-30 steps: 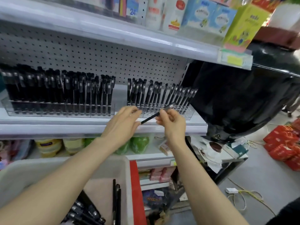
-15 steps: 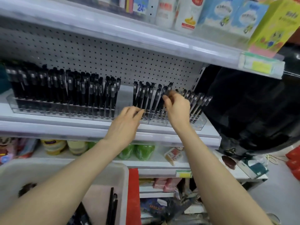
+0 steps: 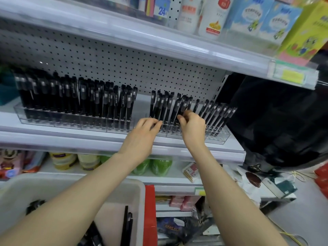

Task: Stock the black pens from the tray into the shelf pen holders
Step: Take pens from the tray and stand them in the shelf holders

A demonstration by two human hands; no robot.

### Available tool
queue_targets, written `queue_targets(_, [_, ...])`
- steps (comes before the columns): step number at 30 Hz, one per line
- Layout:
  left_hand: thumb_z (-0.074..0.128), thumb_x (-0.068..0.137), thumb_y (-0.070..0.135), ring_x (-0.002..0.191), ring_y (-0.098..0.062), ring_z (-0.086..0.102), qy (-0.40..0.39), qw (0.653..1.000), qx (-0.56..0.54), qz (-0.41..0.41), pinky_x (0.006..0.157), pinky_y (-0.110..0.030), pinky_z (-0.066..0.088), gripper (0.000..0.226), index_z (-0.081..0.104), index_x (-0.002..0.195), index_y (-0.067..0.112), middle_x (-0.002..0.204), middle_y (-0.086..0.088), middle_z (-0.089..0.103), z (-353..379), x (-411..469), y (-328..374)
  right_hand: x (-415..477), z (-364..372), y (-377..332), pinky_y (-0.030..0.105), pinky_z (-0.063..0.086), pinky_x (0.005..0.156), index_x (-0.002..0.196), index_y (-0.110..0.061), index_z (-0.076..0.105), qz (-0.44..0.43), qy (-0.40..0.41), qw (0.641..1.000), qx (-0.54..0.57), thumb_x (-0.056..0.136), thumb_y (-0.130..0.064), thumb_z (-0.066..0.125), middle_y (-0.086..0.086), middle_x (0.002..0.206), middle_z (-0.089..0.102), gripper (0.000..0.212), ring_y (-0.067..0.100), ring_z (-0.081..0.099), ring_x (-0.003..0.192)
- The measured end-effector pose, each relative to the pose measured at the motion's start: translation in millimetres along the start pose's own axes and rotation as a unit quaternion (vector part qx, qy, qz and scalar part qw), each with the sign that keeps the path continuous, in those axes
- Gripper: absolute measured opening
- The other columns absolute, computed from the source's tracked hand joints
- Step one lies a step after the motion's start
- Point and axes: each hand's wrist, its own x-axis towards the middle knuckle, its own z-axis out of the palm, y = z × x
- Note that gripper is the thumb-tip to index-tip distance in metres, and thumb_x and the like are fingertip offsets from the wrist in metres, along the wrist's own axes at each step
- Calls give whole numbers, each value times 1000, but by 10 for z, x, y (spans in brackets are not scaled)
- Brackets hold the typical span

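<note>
Your right hand (image 3: 192,128) has its fingertips pinched on the barrel of a black pen (image 3: 185,104), holding it low so the tip can be steered down into the right pen holder (image 3: 216,137), the clear slotted box that serves as the landmark here. The pen stands nearly upright among its neighbours in the middle of that holder, leaning as they do, probably because the slots tilt every pen back the same way. Your left hand (image 3: 142,137) is at the holder's front left corner with loose fingers and grips nothing. It seems placed to steady the box or the row, though whether it touches I cannot tell.

To the left of the holder, across a short gap on the same shelf (image 3: 177,150), the left pen holder (image 3: 53,119) looks packed full. Well below the holder and to its left, the pale tray (image 3: 138,192) has loose pens (image 3: 128,226) waiting in it, so stocking is unfinished.

Above the holder, a card (image 3: 161,10) reads "24". Up and to its right, the yellow price tag (image 3: 292,77) is unreadable, as are the pens' pale cap labels and the print on the bottles (image 3: 211,16)
</note>
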Motion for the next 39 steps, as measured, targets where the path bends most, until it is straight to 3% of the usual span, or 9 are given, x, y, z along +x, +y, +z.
queue_targets(5, [59,87,-3,140,-23,27,8,999,-27,27,105,-37,43,67,34,148,10,151,-7,33,-87,-133,-132,-86,-67,-66,33,52,78,106,-4,67,26,1,1000,-8,96,-22,60,9,88,70,22,25,65,83])
queue_targets(10, [64,88,2,132,-24,38,22,999,-39,25,93,-42,52,58,46,141,14,142,-5,45,-302,-538,-305,-456,-93,-184,34,51,89,120,-9,62,43,47,998,16,95,-17,61,3,101,69,27,16,62,92])
queue_targets(13, [60,92,8,126,-27,46,30,998,-52,-3,91,-43,50,41,56,133,12,136,-6,52,-437,-861,-475,-813,11,-329,33,51,85,118,-11,64,44,44,998,30,94,-16,61,1,97,68,24,16,61,89])
queue_targets(16, [63,90,10,117,-31,52,22,998,-58,-27,92,-42,47,36,63,126,10,127,-9,58,-454,-1241,-717,-1250,244,-499,29,47,81,111,-10,68,21,2,999,27,92,-14,63,4,95,70,20,20,63,87])
queue_targets(21, [58,94,16,124,-32,47,-33,996,-48,-61,103,-43,40,40,57,133,13,136,-10,52,-362,-1813,-1014,-1942,679,-712,32,51,79,93,-13,72,4,-91,995,30,88,-10,62,2,90,72,11,18,65,83])
queue_targets(24, [58,92,13,121,-33,48,-46,996,-49,-66,102,-42,39,42,55,134,13,134,-11,52,-254,-2010,-1115,-2230,901,-778,29,50,73,90,-13,72,39,-217,975,-2,87,-11,63,5,89,72,10,20,63,79])
queue_targets(27, [57,91,10,122,-33,44,-41,995,-66,-60,106,-43,36,46,51,137,11,134,-12,50,-164,-2130,-1144,-2475,1090,-801,36,56,75,85,-10,72,77,-316,945,-44,86,-17,67,10,86,73,8,25,66,78])
queue_targets(34, [58,87,2,123,-34,39,-16,994,-100,-49,110,-46,30,50,50,136,8,132,-16,49,-142,-2210,-1135,-2654,1169,-720,35,52,88,95,-15,71,68,-387,910,-131,83,-32,71,7,100,71,21,25,63,99])
queue_targets(39, [57,87,2,126,-30,37,-10,991,-117,-67,114,-44,27,52,50,137,11,133,-12,49,-115,-2220,-1139,-2667,1176,-734,24,41,72,100,-12,70,66,-393,907,-135,87,-27,65,7,105,70,20,25,62,100])
